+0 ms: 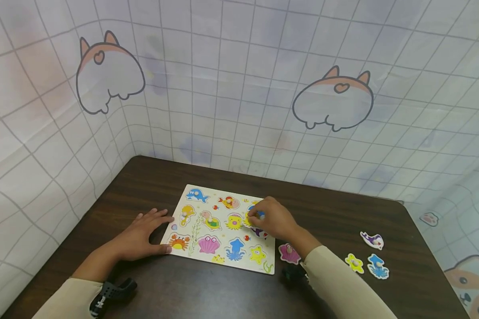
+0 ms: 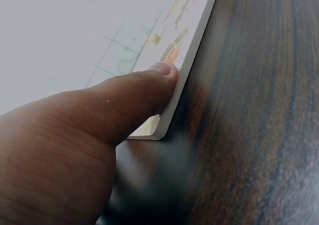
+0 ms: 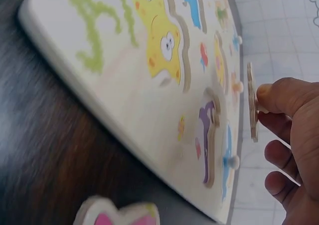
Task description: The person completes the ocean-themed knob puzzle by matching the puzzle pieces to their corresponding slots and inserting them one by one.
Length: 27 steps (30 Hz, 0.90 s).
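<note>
My right hand (image 1: 278,220) pinches the knob of a thin wooden puzzle piece (image 3: 251,103) between thumb and index finger, above the right side of the puzzle board (image 1: 223,239). The piece shows edge-on in the right wrist view; in the head view a yellow bit peeks out beside the fingers. Just left of it lies the yellow octopus picture (image 1: 234,221). The purple whale recess (image 3: 205,140) lies below the hand. With fingers spread, my left hand (image 1: 141,237) rests at the board's left edge, its thumb (image 2: 159,83) on the near corner.
A pink shell piece (image 1: 289,254) lies right of the board. Farther right on the dark table (image 1: 175,292) are a yellow starfish piece (image 1: 354,263), a blue squid piece (image 1: 378,266) and a purple whale piece (image 1: 372,240). A patterned curtain (image 1: 231,88) hangs behind.
</note>
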{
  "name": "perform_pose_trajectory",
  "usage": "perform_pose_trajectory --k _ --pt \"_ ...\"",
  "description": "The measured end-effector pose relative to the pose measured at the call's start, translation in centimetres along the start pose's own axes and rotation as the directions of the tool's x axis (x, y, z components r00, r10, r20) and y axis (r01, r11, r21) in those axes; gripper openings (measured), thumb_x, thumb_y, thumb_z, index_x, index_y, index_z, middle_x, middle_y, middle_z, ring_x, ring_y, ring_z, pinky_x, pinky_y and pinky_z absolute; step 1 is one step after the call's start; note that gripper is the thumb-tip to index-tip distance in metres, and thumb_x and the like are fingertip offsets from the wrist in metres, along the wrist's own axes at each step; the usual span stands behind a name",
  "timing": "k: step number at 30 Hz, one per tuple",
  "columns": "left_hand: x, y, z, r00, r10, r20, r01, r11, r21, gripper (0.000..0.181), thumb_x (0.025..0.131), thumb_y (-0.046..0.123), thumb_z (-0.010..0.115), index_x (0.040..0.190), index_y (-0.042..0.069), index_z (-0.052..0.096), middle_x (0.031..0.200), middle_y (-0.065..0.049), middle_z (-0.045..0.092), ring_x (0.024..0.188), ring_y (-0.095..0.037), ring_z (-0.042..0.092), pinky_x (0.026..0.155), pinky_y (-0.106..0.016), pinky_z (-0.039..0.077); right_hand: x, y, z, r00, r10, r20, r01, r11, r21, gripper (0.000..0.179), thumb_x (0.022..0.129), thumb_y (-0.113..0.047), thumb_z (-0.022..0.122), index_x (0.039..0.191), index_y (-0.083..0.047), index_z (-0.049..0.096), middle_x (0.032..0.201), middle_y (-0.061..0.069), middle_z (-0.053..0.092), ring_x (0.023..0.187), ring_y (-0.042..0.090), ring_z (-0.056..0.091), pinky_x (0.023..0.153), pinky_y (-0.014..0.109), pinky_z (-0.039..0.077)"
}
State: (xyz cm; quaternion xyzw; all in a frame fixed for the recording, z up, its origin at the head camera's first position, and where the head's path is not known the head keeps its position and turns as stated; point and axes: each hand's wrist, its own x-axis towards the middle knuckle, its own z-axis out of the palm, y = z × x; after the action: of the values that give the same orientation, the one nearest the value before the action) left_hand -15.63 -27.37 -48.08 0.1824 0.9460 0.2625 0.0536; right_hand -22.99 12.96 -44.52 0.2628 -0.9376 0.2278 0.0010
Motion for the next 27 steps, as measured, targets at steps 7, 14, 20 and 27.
perform_pose_trajectory --k 7,14,20,27 --pt "0.0 -0.2 0.1 1.0 -0.003 0.001 0.003 1.0 -0.004 0.089 0.08 0.068 0.076 0.15 0.019 0.051 0.161 -0.019 0.036 0.15 -0.049 0.019 0.118 -0.069 0.008 0.8 -0.9 0.7 0.999 -0.029 0.026 0.029 1.0 0.003 0.008 0.092 -0.027 0.079 0.099 -0.022 0.082 0.093 -0.017 0.069 0.096 0.014 0.056 0.08 0.032 0.052" --pt "0.0 -0.1 0.1 1.0 -0.008 0.004 0.008 1.0 -0.003 0.09 0.08 0.069 0.075 0.15 0.018 0.051 0.161 -0.019 0.036 0.15 -0.049 0.019 0.118 -0.069 0.008 1.5 -1.2 1.5 0.998 -0.049 0.039 0.049 0.999 -0.005 0.007 0.093 -0.026 0.078 0.097 -0.023 0.082 0.093 -0.017 0.07 0.098 0.014 0.057 0.081 0.03 0.052" --pt "-0.1 0.1 0.0 1.0 -0.008 0.002 0.008 1.0 -0.005 0.089 0.08 0.068 0.076 0.15 0.018 0.051 0.161 -0.019 0.036 0.15 -0.049 0.019 0.118 -0.068 0.008 1.8 -1.5 1.9 0.999 -0.032 0.037 0.032 0.999 0.002 0.006 0.093 -0.028 0.078 0.097 -0.024 0.081 0.092 -0.018 0.068 0.096 0.011 0.055 0.078 0.029 0.052" --pt "-0.1 0.2 0.0 1.0 -0.011 0.001 0.011 1.0 -0.005 0.089 0.08 0.067 0.076 0.15 0.018 0.051 0.161 -0.019 0.036 0.15 -0.049 0.019 0.118 -0.068 0.008 2.2 -1.9 2.4 0.998 -0.012 0.054 0.013 1.0 -0.017 0.004 0.094 -0.028 0.077 0.097 -0.027 0.08 0.094 -0.019 0.067 0.099 0.008 0.054 0.08 0.029 0.052"
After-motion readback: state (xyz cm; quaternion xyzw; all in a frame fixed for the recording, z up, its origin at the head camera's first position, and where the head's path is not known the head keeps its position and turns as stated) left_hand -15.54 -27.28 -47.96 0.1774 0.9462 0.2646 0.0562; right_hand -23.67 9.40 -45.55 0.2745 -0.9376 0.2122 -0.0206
